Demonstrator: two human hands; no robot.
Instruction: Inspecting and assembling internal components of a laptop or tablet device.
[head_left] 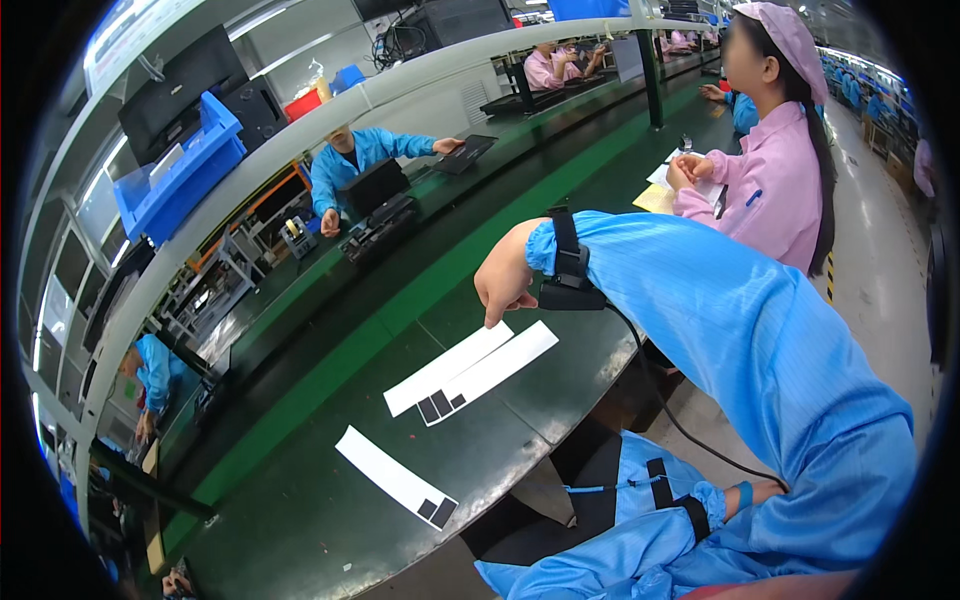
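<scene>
My right hand [505,272] reaches over the green table from the right, wrist bent down. Its index finger stretches down to the far end of a white strip [440,372], and the other fingers are loosely curled. Nothing shows held in it. Alongside lies a second white strip [505,369] with black squares at its near end. A third white strip [390,470], with black squares at one end, lies apart and closer to the front edge. My left hand [757,495] rests low by my lap, mostly covered by my right sleeve; its fingers are hidden.
A black cable [660,395] hangs from the black device [572,292] on my right wrist. To the right stands a person in pink [755,190] by some papers [655,198]. Across the table, a person in blue [350,165] handles dark equipment. A blue bin [180,170] hangs upper left.
</scene>
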